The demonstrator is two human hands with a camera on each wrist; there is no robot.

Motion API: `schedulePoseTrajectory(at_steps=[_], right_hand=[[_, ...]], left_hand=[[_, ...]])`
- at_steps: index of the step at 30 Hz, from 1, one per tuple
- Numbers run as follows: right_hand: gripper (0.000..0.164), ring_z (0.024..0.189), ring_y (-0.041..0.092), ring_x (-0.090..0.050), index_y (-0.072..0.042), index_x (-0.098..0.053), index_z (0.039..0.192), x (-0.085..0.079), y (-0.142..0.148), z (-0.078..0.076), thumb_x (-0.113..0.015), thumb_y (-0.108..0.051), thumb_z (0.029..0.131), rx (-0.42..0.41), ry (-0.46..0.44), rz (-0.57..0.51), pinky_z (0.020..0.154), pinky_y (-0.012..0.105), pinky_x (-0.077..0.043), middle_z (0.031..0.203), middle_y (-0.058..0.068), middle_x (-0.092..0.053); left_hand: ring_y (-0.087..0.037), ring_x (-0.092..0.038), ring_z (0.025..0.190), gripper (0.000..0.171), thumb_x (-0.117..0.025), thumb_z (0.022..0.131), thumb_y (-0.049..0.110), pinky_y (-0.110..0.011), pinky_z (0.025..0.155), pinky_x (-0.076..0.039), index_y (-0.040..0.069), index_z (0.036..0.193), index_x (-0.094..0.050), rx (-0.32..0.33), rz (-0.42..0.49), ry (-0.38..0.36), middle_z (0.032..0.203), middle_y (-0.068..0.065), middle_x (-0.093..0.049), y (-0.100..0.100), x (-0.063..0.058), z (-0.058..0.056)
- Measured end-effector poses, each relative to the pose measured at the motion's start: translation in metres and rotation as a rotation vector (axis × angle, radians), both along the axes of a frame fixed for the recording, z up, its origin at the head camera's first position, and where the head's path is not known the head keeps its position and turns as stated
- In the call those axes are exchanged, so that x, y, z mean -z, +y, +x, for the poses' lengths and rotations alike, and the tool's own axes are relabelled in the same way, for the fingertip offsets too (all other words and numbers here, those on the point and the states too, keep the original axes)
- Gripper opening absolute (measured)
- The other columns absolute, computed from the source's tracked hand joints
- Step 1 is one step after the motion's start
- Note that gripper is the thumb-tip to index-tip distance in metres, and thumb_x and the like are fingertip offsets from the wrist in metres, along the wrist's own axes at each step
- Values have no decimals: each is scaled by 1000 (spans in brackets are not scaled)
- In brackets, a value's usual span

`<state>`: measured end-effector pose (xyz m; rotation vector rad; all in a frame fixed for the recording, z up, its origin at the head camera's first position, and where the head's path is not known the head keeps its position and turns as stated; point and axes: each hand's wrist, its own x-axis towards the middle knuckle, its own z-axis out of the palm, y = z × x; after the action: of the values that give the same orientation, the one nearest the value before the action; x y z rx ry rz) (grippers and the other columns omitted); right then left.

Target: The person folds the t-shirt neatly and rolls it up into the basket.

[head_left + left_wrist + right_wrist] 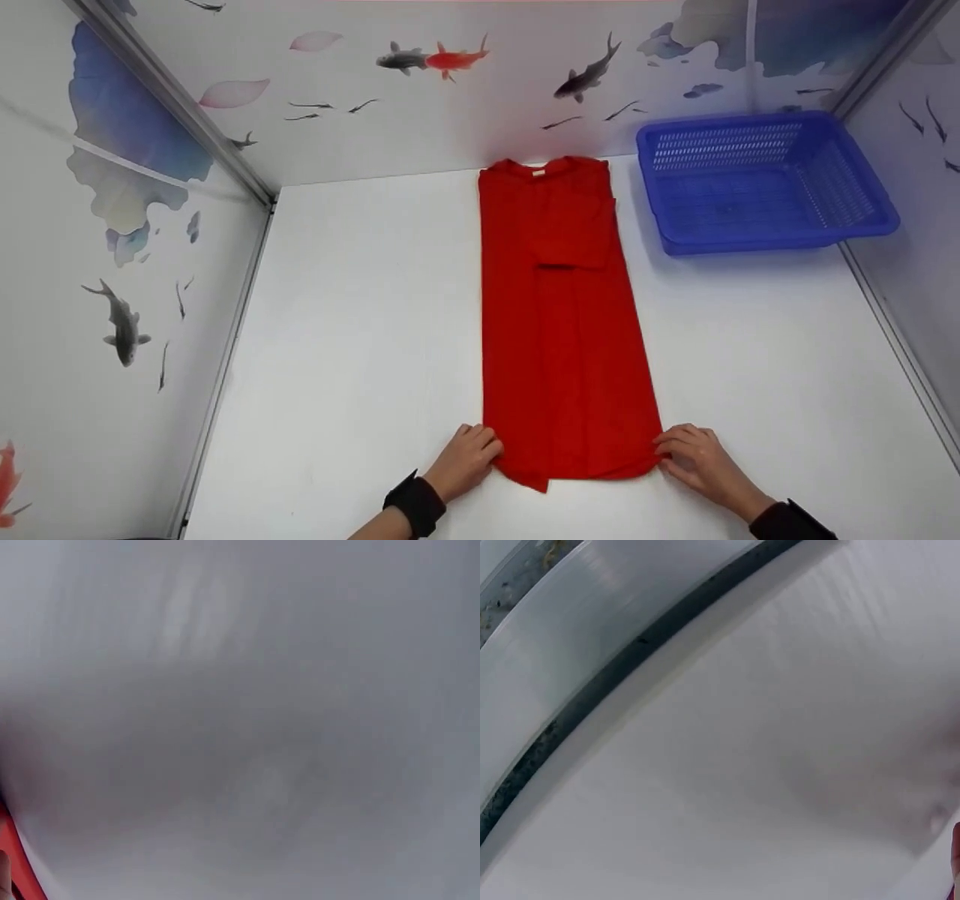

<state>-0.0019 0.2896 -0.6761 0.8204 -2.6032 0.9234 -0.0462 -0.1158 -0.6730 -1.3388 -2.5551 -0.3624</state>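
A red shirt (517,337) lies lengthwise on the white table, its sides folded in to make a long strip. Its collar with a pale label points to the back, and a folded sleeve (574,232) lies across the upper right. At the lower left corner near the hem, my left hand (463,461) pinches the cloth's edge. My right hand (701,459) pinches the opposite lower corner, thumb below the fingers. Only a sliver of shirt (21,870) and a fingertip show in the left wrist view; the right wrist view catches a fingertip at its right border.
A blue plastic basket (727,202) with perforated sides stands at the back right, beside the shirt's collar end. Printed panels with fish and leaves wall in the white table (360,315) at left, back and right. Metal strips (225,352) run along the side edges.
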Motion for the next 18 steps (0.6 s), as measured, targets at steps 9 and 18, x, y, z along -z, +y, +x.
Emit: schedulePoseTrajectory(at_steps=[9, 18], right_hand=[[24, 80, 13, -57, -10, -70, 87, -14, -4, -19, -80, 5, 70, 44, 8, -156, 79, 13, -40, 83, -1, -66], [8, 79, 16, -60, -1, -71, 89, -36, -13, -65, -75, 0, 81, 119, -11, -193, 76, 12, -42, 81, 6, -68]], left_hand=[[-12, -53, 70, 24, -78, 79, 8, -19, 64, -44, 12, 96, -61, -15, 12, -132, 85, 1, -53, 4, -24, -15], [-16, -58, 75, 24, -68, 85, -3, -22, 71, -51, 5, 107, -62, -94, 165, -321, 94, -6, -58, 12, -45, -54]])
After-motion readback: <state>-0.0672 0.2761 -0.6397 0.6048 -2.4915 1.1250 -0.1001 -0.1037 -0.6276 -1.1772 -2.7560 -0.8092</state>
